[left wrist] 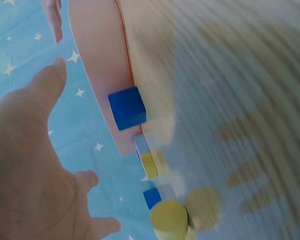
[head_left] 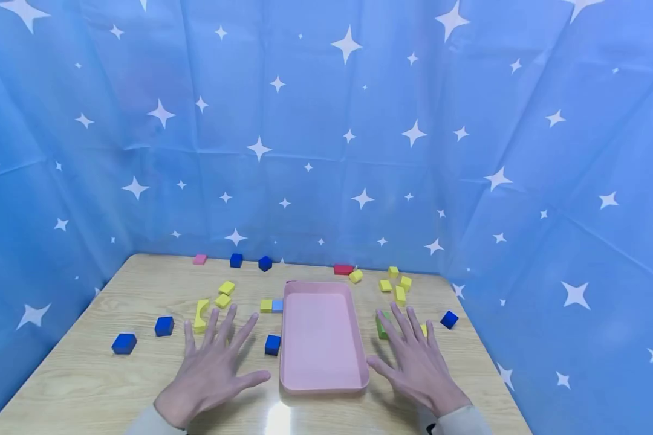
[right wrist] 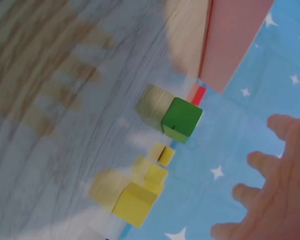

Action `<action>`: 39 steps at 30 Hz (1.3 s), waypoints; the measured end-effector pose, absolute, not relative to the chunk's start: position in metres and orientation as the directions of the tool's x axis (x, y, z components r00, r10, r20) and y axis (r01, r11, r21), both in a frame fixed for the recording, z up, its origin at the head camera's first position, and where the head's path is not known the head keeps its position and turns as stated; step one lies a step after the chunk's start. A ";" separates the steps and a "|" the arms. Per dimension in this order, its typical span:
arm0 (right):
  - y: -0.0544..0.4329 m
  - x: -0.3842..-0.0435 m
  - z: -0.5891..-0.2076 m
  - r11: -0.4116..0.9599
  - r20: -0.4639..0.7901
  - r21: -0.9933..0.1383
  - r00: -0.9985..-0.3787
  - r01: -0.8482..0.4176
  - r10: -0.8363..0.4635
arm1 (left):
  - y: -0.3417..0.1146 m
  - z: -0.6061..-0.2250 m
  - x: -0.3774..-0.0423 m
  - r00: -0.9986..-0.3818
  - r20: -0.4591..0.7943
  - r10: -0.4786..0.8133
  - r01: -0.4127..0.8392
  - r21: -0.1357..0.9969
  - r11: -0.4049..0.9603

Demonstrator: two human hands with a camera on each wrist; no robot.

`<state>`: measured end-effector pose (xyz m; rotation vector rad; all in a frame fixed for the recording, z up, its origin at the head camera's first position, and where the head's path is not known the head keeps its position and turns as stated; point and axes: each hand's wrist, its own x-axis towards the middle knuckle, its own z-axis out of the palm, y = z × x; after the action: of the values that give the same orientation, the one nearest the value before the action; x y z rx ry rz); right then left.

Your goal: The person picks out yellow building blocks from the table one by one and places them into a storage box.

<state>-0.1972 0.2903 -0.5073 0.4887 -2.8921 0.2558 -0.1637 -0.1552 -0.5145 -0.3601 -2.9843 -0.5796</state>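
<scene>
My left hand [head_left: 209, 371] hovers over the table with fingers spread and holds nothing. Just past its fingertips lies a yellow arch block [head_left: 200, 316]. Between this hand and a pink tray [head_left: 324, 338] sits a blue cube [head_left: 272, 345], seen also in the left wrist view. The tray's floor shows bare. To the tray's right my right hand [head_left: 416, 368] is spread above the table, grasping nothing. A green block [head_left: 382, 326] is partly hidden behind its fingers, as is a yellow block [head_left: 424, 330]. In the right wrist view the green block [right wrist: 182, 119] stands apart from the hand.
Blue blocks [head_left: 124, 344] lie at the left, and another blue block [head_left: 449, 319] at the far right. Several yellow blocks [head_left: 399, 295] are scattered behind the right hand. A red block [head_left: 343, 269] and a pink block [head_left: 199, 259] lie along the back edge, before a starry blue curtain [head_left: 305, 121].
</scene>
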 end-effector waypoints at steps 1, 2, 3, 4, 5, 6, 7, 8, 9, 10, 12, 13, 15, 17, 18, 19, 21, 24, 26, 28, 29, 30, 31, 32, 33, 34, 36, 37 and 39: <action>0.290 -0.198 -0.507 0.930 0.224 -0.141 -0.926 -0.340 -0.305 | -0.153 -0.514 -0.165 -0.968 0.120 0.218 0.247 0.363 0.898; 0.289 -0.200 -0.507 0.929 0.229 -0.142 -0.925 -0.341 -0.304 | -0.151 -0.514 -0.166 -0.968 0.117 0.222 0.250 0.365 0.897; 0.288 -0.201 -0.507 0.929 0.233 -0.145 -0.924 -0.341 -0.303 | -0.148 -0.513 -0.167 -0.967 0.114 0.226 0.253 0.368 0.895; 0.287 -0.202 -0.507 0.928 0.237 -0.149 -0.923 -0.343 -0.303 | -0.146 -0.513 -0.168 -0.966 0.113 0.231 0.257 0.372 0.892; 0.287 -0.202 -0.507 0.927 0.240 -0.150 -0.922 -0.343 -0.302 | -0.144 -0.513 -0.169 -0.966 0.113 0.234 0.260 0.378 0.889; 0.286 -0.203 -0.508 0.926 0.243 -0.151 -0.921 -0.345 -0.303 | -0.142 -0.513 -0.170 -0.965 0.113 0.237 0.263 0.379 0.887; 0.285 -0.204 -0.508 0.925 0.244 -0.153 -0.920 -0.347 -0.305 | -0.141 -0.512 -0.171 -0.964 0.114 0.239 0.265 0.381 0.886; 0.284 -0.204 -0.509 0.924 0.244 -0.154 -0.920 -0.349 -0.307 | -0.139 -0.512 -0.171 -0.964 0.115 0.241 0.267 0.381 0.885; 0.283 -0.205 -0.509 0.924 0.242 -0.157 -0.921 -0.348 -0.306 | -0.138 -0.512 -0.172 -0.963 0.116 0.243 0.269 0.377 0.886; 0.282 -0.205 -0.509 0.924 0.239 -0.158 -0.922 -0.347 -0.306 | -0.136 -0.513 -0.173 -0.963 0.114 0.244 0.270 0.376 0.887; 0.281 -0.206 -0.510 0.926 0.233 -0.158 -0.924 -0.343 -0.302 | -0.133 -0.513 -0.175 -0.963 0.101 0.249 0.268 0.371 0.889; 0.280 -0.207 -0.510 0.927 0.231 -0.159 -0.925 -0.341 -0.301 | -0.131 -0.514 -0.176 -0.964 0.092 0.251 0.267 0.372 0.889; 0.279 -0.208 -0.509 0.929 0.229 -0.159 -0.928 -0.335 -0.295 | -0.128 -0.514 -0.177 -0.965 0.074 0.253 0.262 0.377 0.889; 0.277 -0.210 -0.508 0.929 0.232 -0.164 -0.929 -0.331 -0.289 | -0.125 -0.515 -0.179 -0.964 0.064 0.258 0.262 0.389 0.883; 0.276 -0.210 -0.508 0.929 0.235 -0.170 -0.929 -0.330 -0.287 | -0.123 -0.515 -0.180 -0.964 0.062 0.259 0.262 0.397 0.880; 0.275 -0.212 -0.507 0.928 0.237 -0.176 -0.929 -0.328 -0.284 | -0.122 -0.515 -0.182 -0.963 0.061 0.261 0.263 0.401 0.877; 0.272 -0.214 -0.506 0.925 0.237 -0.197 -0.931 -0.326 -0.277 | -0.118 -0.514 -0.185 -0.963 0.063 0.262 0.264 0.412 0.872; 0.266 -0.218 -0.504 0.914 0.222 -0.246 -0.937 -0.321 -0.270 | -0.112 -0.513 -0.189 -0.964 0.071 0.257 0.263 0.416 0.870; 0.262 -0.220 -0.503 0.907 0.204 -0.283 -0.944 -0.311 -0.260 | -0.108 -0.512 -0.192 -0.964 0.079 0.254 0.264 0.417 0.870; 0.258 -0.222 -0.503 0.901 0.188 -0.319 -0.951 -0.296 -0.246 | -0.104 -0.512 -0.194 -0.963 0.090 0.256 0.270 0.420 0.867; 0.257 -0.223 -0.503 0.898 0.179 -0.335 -0.955 -0.286 -0.237 | -0.102 -0.512 -0.196 -0.962 0.094 0.257 0.273 0.421 0.865; 0.255 -0.224 -0.503 0.895 0.167 -0.353 -0.960 -0.272 -0.226 | -0.100 -0.512 -0.196 -0.960 0.100 0.261 0.279 0.426 0.861; 0.253 -0.226 -0.502 0.893 0.151 -0.369 -0.965 -0.256 -0.214 | -0.098 -0.512 -0.197 -0.958 0.106 0.265 0.285 0.433 0.855; 0.250 -0.227 -0.502 0.891 0.135 -0.386 -0.970 -0.241 -0.204 | -0.096 -0.512 -0.198 -0.956 0.116 0.270 0.293 0.434 0.852; 0.248 -0.229 -0.502 0.885 0.122 -0.405 -0.973 -0.230 -0.197 | -0.095 -0.513 -0.198 -0.954 0.127 0.273 0.301 0.433 0.850; 0.246 -0.231 -0.502 0.879 0.112 -0.422 -0.975 -0.222 -0.192 | -0.093 -0.513 -0.199 -0.952 0.137 0.275 0.307 0.431 0.848; 0.241 -0.235 -0.501 0.869 0.085 -0.453 -0.980 -0.199 -0.180 | -0.090 -0.515 -0.200 -0.949 0.156 0.276 0.316 0.427 0.847; 0.239 -0.237 -0.501 0.862 0.080 -0.467 -0.980 -0.198 -0.181 | -0.089 -0.516 -0.201 -0.948 0.161 0.275 0.318 0.427 0.846; 0.237 -0.239 -0.503 0.852 0.070 -0.487 -0.981 -0.191 -0.181 | -0.085 -0.518 -0.204 -0.949 0.160 0.270 0.313 0.427 0.848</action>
<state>-0.2394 0.2367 -0.5026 0.3017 -3.0026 0.7935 -0.2038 -0.0848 -0.5181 -0.4638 -2.9293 -0.7013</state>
